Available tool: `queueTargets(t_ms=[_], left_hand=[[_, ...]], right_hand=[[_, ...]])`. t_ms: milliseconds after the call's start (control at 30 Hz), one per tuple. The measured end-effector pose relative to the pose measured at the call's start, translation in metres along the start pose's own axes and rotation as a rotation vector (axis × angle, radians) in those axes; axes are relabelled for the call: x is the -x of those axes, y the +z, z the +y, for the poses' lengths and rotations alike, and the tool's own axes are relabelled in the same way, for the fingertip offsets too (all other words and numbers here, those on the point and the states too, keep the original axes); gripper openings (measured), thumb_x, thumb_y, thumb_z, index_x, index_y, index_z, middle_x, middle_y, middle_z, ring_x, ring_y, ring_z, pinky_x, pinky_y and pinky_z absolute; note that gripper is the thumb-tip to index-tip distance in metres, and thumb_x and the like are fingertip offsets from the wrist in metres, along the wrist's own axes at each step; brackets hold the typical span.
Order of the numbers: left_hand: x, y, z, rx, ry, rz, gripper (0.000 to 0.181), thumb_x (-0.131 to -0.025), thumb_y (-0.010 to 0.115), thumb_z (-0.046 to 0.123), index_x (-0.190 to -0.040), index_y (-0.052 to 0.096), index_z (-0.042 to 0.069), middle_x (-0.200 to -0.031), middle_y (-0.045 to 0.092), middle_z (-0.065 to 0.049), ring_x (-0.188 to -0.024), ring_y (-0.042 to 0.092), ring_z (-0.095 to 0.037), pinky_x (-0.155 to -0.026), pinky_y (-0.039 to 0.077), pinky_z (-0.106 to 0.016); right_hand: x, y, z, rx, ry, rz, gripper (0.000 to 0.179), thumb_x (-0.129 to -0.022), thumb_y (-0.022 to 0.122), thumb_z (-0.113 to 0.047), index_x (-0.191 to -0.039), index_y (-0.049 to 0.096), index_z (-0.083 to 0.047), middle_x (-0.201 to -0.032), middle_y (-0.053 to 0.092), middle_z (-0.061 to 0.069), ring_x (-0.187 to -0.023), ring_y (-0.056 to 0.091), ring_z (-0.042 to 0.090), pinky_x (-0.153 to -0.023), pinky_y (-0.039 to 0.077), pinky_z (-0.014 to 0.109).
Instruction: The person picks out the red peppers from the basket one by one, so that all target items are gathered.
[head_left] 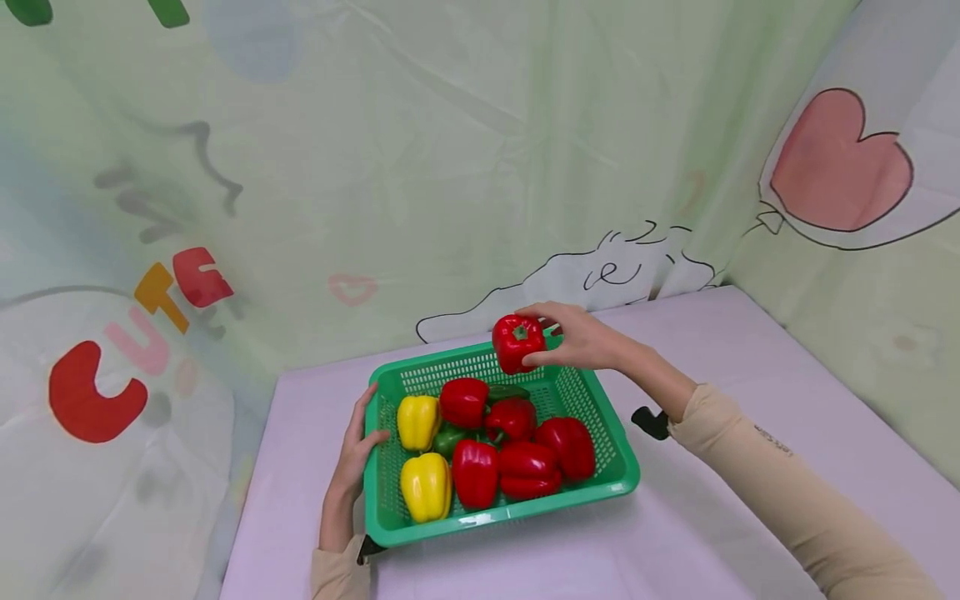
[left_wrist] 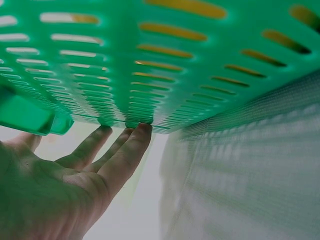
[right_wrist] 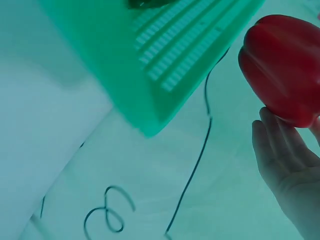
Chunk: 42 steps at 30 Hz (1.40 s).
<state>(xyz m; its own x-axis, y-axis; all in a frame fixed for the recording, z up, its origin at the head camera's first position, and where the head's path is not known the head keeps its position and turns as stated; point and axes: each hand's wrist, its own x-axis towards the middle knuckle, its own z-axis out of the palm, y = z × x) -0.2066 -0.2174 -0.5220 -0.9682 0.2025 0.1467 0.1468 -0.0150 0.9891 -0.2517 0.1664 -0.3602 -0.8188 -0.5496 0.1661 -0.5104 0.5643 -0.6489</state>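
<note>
My right hand (head_left: 581, 335) holds a red bell pepper (head_left: 517, 342) above the far rim of a green plastic basket (head_left: 626, 475), thumb and fingertips on opposite sides of it. In the right wrist view, the fingers (right_wrist: 280, 145) touch the underside of this red pepper (right_wrist: 282, 70). On the basket's left side, my left hand (head_left: 352, 454) grips the rim with the thumb over it. The left wrist view shows straight fingers (left_wrist: 125, 152) against the slotted wall from outside. Inside lie several red peppers (head_left: 475, 475), two yellow peppers (head_left: 426, 487) and partly hidden green ones (head_left: 448, 439).
The basket is on a table with a pale lilac cloth (head_left: 697, 533). Behind it hangs a light green printed curtain (head_left: 450, 167), close to the table's back edge. Another curtain wall with a heart balloon print (head_left: 840, 167) runs along the right side.
</note>
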Motion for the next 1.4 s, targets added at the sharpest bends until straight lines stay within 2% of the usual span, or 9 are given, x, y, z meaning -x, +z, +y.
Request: queueTargets(t_ms=[200,433,600,800,1067,1400], left_hand=[[-0.002,0.001,0.0,0.001,-0.001,0.0,0.077,-0.089,0.048,-0.004,-0.158,0.02,0.016,-0.159,0.022,-0.018,-0.13,0.036,-0.039,-0.089,0.05,-0.034],[0.0,0.001,0.001,-0.011,-0.003,0.007,0.077,-0.089,0.048,-0.003,-0.158,0.02,0.015,-0.159,0.021,-0.018,-0.13,0.036,-0.038,-0.09,0.049,-0.034],[0.0,0.001,0.002,-0.009,-0.002,0.008,0.077,-0.089,0.048,-0.003,-0.158,0.019,0.015,-0.159,0.021,-0.019,-0.131,0.036,-0.039,-0.091,0.049,-0.037],[0.0,0.001,0.002,-0.008,0.0,0.006,0.077,-0.089,0.047,-0.003,-0.158,0.019,0.015,-0.159,0.021,-0.019,-0.131,0.036,-0.039,-0.089,0.05,-0.035],[0.0,0.0,0.001,0.001,-0.003,0.001,0.078,-0.088,0.047,-0.005,-0.158,0.019,0.014,-0.159,0.022,-0.02,-0.129,0.036,-0.04,-0.087,0.051,-0.031],[0.0,0.001,0.0,0.011,0.001,0.0,0.078,-0.088,0.048,-0.004,-0.158,0.019,0.016,-0.159,0.022,-0.019,-0.128,0.036,-0.038,-0.087,0.05,-0.029]], right_hand=[[0.014,-0.018,0.018,-0.004,0.021,0.053,0.07,-0.081,0.08,-0.02,-0.141,0.049,-0.002,-0.132,0.058,0.014,-0.117,0.054,0.034,-0.093,0.049,0.052],[0.027,-0.038,0.042,0.003,0.064,0.126,0.071,-0.081,0.08,-0.015,-0.142,0.047,0.0,-0.132,0.056,0.02,-0.116,0.054,0.039,-0.088,0.052,0.053],[0.036,-0.051,0.059,-0.012,0.141,0.161,0.072,-0.081,0.08,-0.012,-0.143,0.045,0.001,-0.133,0.053,0.023,-0.116,0.052,0.043,-0.09,0.05,0.056],[0.05,-0.058,0.087,-0.019,0.243,0.182,0.077,-0.081,0.08,-0.012,-0.145,0.041,0.003,-0.136,0.048,0.027,-0.118,0.049,0.046,-0.088,0.052,0.054],[0.066,-0.052,0.116,0.006,0.335,0.144,0.078,-0.08,0.081,-0.014,-0.143,0.04,0.006,-0.136,0.046,0.03,-0.118,0.048,0.049,-0.085,0.054,0.051],[0.082,-0.044,0.148,0.001,0.386,0.077,0.072,-0.081,0.077,-0.008,-0.139,0.04,0.012,-0.135,0.044,0.034,-0.12,0.043,0.053,-0.084,0.054,0.051]])
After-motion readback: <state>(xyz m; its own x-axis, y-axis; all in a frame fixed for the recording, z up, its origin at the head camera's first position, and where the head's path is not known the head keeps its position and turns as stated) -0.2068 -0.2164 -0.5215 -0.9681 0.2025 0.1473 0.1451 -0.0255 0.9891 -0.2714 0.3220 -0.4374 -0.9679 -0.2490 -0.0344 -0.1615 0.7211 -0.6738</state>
